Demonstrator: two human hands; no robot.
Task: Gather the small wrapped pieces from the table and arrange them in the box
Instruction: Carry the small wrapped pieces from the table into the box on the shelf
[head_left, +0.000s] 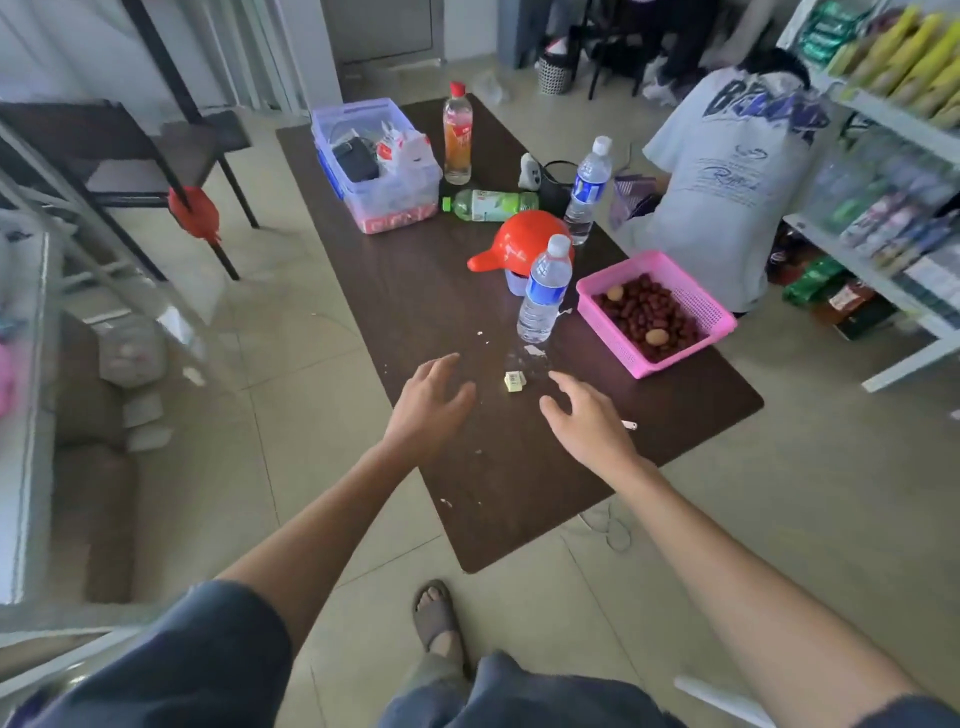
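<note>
Both hands, left (429, 410) and right (587, 421), hover spread and empty beside the piece (515, 381); a hasty sweep could topple the bottle (544, 291) just beyond.

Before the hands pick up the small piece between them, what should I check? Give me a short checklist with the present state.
1. Left hand free: ok, open, holding nothing.
2. Right hand free: ok, open, holding nothing.
3. Small wrapped piece within reach: ok, it lies on the table between both hands, untouched.
4. Way to the piece clear: ok, the nearest water bottle stands beyond it, not in the way.
5. Place to put it: cannot tell; the pink basket holds dark red pieces, and the clear box is at the far end.
6. More pieces to gather: cannot tell; only crumbs and scraps show nearby.
</note>
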